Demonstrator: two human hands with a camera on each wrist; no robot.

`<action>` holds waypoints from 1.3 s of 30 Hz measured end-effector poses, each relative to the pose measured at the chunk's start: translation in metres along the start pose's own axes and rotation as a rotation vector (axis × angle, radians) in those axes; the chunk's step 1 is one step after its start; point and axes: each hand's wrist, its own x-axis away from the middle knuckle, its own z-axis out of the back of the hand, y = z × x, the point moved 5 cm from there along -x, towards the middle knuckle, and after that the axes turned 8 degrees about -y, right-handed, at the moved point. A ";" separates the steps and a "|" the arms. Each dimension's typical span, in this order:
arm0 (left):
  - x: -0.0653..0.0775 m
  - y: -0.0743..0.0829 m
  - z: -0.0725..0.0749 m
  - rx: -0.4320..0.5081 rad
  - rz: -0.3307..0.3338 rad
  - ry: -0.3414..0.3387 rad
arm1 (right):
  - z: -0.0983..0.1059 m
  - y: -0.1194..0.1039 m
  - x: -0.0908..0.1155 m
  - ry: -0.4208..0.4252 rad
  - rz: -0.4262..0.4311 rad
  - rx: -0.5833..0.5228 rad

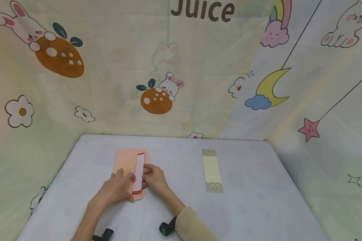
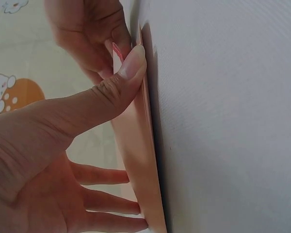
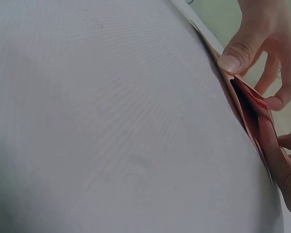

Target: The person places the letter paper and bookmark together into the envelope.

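A peach paper envelope lies on the left part of the table, with a white strip edged in red along its right side. My left hand rests on it, fairly straight fingers pressing its face and thumb at the near edge. In the left wrist view the thumb overlaps that edge. My right hand pinches the envelope's right edge. A gap with a red inside shows in the right wrist view, one finger of the right hand reaching into it.
To the right lies a pale yellow paper strip with patterned silvery ends, on the white tabletop. Printed cloth walls with rabbits, flowers and a moon surround the table. Black wrist mounts sit by both forearms.
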 end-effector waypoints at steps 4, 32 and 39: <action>0.000 0.000 0.000 -0.001 0.007 -0.004 | -0.001 -0.002 -0.001 0.005 0.003 0.043; -0.001 -0.001 0.000 0.023 -0.003 -0.001 | -0.013 -0.005 -0.009 -0.007 0.024 0.020; -0.001 -0.002 0.000 0.025 -0.005 -0.007 | -0.016 -0.007 -0.010 -0.016 0.041 0.059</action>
